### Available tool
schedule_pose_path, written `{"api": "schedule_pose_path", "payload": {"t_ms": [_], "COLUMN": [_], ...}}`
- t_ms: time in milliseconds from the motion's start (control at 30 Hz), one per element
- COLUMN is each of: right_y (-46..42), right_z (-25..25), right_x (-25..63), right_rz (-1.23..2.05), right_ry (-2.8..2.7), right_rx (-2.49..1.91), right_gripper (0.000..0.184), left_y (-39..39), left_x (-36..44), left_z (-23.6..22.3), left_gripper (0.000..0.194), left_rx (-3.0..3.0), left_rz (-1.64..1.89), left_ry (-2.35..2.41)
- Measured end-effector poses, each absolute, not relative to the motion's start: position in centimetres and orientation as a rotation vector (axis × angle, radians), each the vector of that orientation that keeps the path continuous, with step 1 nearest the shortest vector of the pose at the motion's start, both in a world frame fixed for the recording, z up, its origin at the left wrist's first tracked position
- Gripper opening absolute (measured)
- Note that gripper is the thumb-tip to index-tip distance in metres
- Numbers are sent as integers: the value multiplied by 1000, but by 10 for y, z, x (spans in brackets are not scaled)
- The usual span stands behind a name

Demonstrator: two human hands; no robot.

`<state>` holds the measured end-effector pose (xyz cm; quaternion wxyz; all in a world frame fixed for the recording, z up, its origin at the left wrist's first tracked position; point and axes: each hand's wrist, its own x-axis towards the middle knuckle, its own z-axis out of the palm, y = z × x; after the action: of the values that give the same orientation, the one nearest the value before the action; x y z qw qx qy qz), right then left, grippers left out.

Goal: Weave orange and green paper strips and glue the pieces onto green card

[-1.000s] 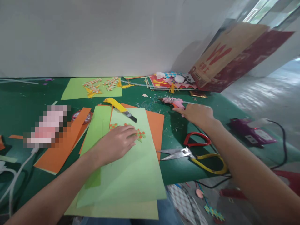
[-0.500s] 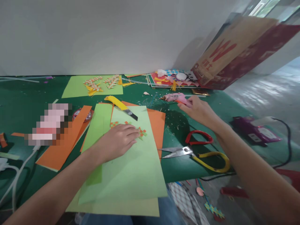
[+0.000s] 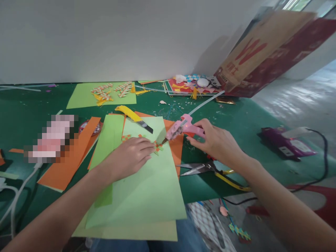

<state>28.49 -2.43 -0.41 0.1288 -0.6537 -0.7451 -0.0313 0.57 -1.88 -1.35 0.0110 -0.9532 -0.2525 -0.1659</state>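
My right hand (image 3: 214, 138) grips a pink glue gun (image 3: 178, 127) by its handle, with a clear glue stick (image 3: 207, 102) jutting from its back. The gun's nozzle is at the end of an orange and green woven paper piece (image 3: 158, 147); whether they touch I cannot tell. My left hand (image 3: 135, 152) rests palm down with its fingers together, holding that piece against a light green sheet (image 3: 147, 189). Much of the woven piece is hidden under it. A yellow box cutter (image 3: 130, 113), blade out, lies above the left hand. Scissors (image 3: 201, 168) lie below my right hand, partly covered.
Orange paper strips (image 3: 70, 154) and a blurred-out pink item (image 3: 56, 136) with a white cable lie left. Woven pieces with yellow tassels sit on a green sheet (image 3: 78, 94) at the back. A paper bag (image 3: 249, 52) leans back right; a purple power strip (image 3: 287, 143) lies right.
My right hand has brought the glue gun leftward and nearer, from the table to the woven paper's end. It now overlaps the scissors' handles. My left hand stays put.
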Motion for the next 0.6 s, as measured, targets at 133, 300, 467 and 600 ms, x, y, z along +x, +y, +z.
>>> {"api": "schedule_pose_path", "payload": {"t_ms": [133,300,467,600], "right_y": [-25,-26,-25,-24], "right_z": [0,2,-2,-6], "right_x": [282,281,281,283], "right_rz": [-73,-50,-89,-141], "right_ry": [-2201,-2227,-2236,-2260], "right_rx": [-1915,-1939,-1923,-1881], "right_gripper": [30,27,26,26], "left_y": [-19,-19,-18,-18], "left_x": [6,6,6,6], "left_z": [-15,-15,-15,-15], "left_gripper": [34,33,33,32], "left_rx": [-2981,-2988,-2987,-2977], "left_rz": [-514,-502,-511,-533], "left_ry": [-796,-812,-785,-768]}}
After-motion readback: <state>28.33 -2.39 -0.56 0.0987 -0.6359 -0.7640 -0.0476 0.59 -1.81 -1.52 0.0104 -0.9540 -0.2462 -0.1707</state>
